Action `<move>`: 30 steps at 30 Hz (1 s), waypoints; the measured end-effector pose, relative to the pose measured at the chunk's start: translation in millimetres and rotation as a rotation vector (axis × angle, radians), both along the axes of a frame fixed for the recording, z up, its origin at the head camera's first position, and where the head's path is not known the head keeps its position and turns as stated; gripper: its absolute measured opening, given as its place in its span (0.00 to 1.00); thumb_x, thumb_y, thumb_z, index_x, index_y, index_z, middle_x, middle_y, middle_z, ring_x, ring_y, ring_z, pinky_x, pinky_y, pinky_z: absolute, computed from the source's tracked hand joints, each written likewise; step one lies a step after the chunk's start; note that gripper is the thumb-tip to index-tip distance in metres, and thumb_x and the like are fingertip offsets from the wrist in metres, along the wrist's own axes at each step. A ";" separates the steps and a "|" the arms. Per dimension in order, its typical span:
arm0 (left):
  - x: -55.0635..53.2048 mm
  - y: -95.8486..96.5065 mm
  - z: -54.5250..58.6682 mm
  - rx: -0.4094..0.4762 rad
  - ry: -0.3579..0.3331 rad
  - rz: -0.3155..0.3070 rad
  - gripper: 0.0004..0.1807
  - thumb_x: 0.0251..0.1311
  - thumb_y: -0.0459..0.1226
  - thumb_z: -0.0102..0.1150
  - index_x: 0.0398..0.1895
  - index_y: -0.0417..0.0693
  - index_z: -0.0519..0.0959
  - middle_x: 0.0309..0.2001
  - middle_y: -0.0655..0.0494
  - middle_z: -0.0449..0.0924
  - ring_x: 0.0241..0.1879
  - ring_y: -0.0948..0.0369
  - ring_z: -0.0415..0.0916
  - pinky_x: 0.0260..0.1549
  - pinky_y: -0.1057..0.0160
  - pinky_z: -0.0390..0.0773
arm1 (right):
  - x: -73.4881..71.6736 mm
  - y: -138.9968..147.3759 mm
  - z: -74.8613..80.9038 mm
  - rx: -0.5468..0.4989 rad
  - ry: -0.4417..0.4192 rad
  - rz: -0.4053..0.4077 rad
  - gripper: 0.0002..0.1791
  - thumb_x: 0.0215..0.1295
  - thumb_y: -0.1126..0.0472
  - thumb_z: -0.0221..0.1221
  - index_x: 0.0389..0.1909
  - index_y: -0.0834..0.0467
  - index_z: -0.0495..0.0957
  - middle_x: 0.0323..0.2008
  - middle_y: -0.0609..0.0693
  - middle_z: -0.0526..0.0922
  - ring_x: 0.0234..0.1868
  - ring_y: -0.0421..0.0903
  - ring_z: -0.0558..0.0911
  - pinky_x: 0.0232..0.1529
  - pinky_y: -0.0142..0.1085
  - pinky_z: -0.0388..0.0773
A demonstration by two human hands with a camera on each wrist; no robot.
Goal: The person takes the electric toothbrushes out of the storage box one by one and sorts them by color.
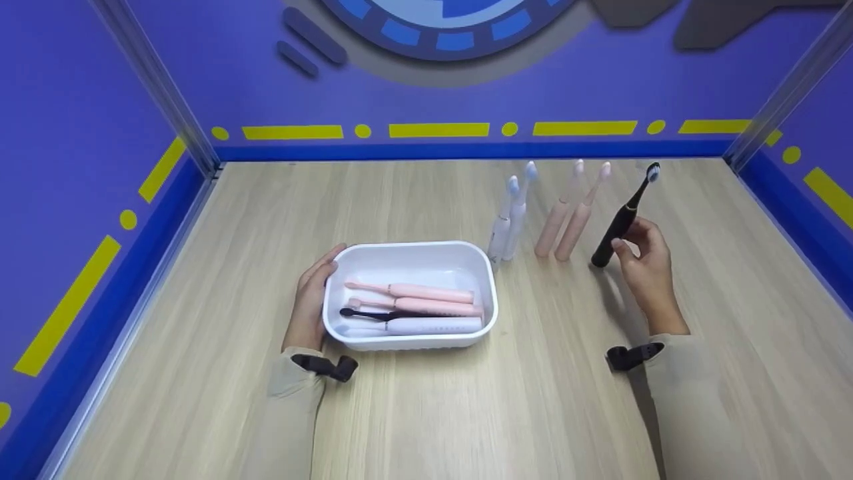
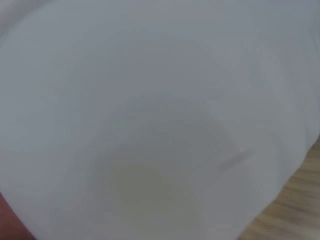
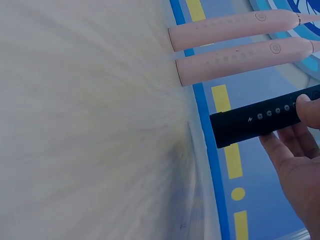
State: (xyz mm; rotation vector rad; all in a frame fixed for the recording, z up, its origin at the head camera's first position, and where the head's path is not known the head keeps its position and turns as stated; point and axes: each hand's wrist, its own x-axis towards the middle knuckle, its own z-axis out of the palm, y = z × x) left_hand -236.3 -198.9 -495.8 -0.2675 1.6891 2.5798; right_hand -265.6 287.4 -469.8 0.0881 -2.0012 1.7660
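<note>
My right hand [image 1: 648,273] pinches a black electric toothbrush [image 1: 614,233] between thumb and fingers, brush head up and leaning right. In the right wrist view, the black toothbrush [image 3: 255,120] shows a row of small icons, its base close over the table. To its left stand two pink electric toothbrushes [image 1: 574,230], then two white ones [image 1: 517,223] with bluish heads. My left hand [image 1: 308,303] grips the left side of a white plastic bin [image 1: 410,343]. Inside lie two pink toothbrushes [image 1: 433,292], a white one [image 1: 436,325] and a black one [image 1: 363,313] partly hidden between them.
A wooden table [image 1: 426,413] spans the work area. Blue-purple panels with yellow marks [image 1: 440,130] enclose it at the back and both sides. The bin's white wall [image 2: 160,90] fills most of the left wrist view.
</note>
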 end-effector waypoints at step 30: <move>0.7 -0.1 -0.7 -0.022 -0.012 0.007 0.24 0.72 0.35 0.37 0.69 0.44 0.65 0.73 0.54 0.60 0.72 0.60 0.56 0.71 0.63 0.56 | 5.7 11.0 -6.5 0.150 -0.175 -0.053 0.21 0.65 0.77 0.50 0.58 0.66 0.64 0.45 0.40 0.70 0.50 0.37 0.73 0.51 0.21 0.72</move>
